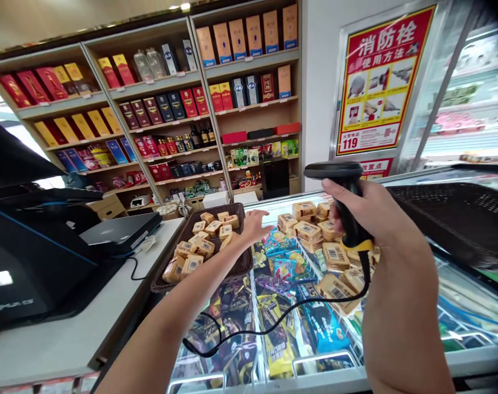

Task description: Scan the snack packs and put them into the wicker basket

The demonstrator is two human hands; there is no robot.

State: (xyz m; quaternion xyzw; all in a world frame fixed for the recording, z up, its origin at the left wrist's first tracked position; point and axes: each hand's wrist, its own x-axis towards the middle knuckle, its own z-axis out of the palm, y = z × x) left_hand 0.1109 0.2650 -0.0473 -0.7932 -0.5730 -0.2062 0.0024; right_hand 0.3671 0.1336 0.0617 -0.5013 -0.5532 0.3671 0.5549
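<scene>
My right hand [370, 216] is closed around the handle of a black barcode scanner [340, 183] with a yellow band, its head pointing left; its black cable [273, 323] loops down over the freezer. My left hand [255, 225] reaches forward with fingers spread, holding nothing, beside the right rim of a dark wicker basket [241, 262] filled with several tan wrapped packets [200, 246]. More tan barcoded packets [314, 230] lie in a pile on the glass freezer lid, just under the scanner.
A glass-topped chest freezer [273, 306] with ice-cream packs lies below my arms. A white counter [68, 323] at left carries a black till screen [23, 257]. A second dark basket [450, 219] sits at right. Shelves of boxed bottles [171, 104] and a red poster [376, 82] stand behind.
</scene>
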